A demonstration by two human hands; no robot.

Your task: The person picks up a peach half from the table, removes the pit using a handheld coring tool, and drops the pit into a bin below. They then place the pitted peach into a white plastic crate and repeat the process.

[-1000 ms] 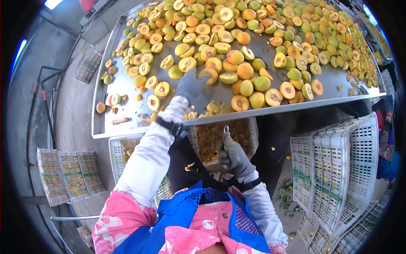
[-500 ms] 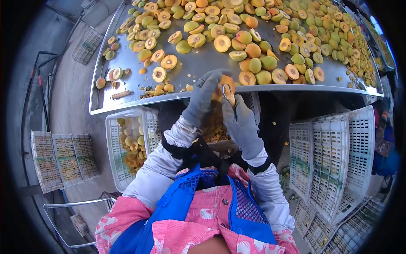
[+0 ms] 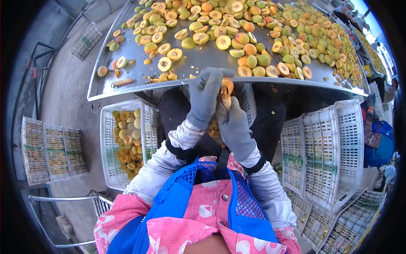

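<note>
Left hand (image 3: 204,93): gloved fingers bent, pinching an apricot (image 3: 229,83) at their tips, fruit on their right. Right hand (image 3: 237,123): fingers closed round the wooden handle of a pitting tool (image 3: 227,102), metal loop against the fruit. Beyond: steel table (image 3: 192,59) bearing apricot halves (image 3: 223,42). Near left: white crate (image 3: 109,146) containing apricots.

- Black pipes (image 3: 45,45), one with a red band, upper left of the frame
- White mesh crate (image 3: 86,41) on the floor, upper left
- Row of white plastic crates (image 3: 55,150), middle left
- Bent metal tube frame (image 3: 63,198), lower left
- Nested white crates (image 3: 321,152), middle right
- More crates (image 3: 351,220), lower right
- Person in blue (image 3: 378,142), right edge
- Another person (image 3: 344,12), upper right
</note>
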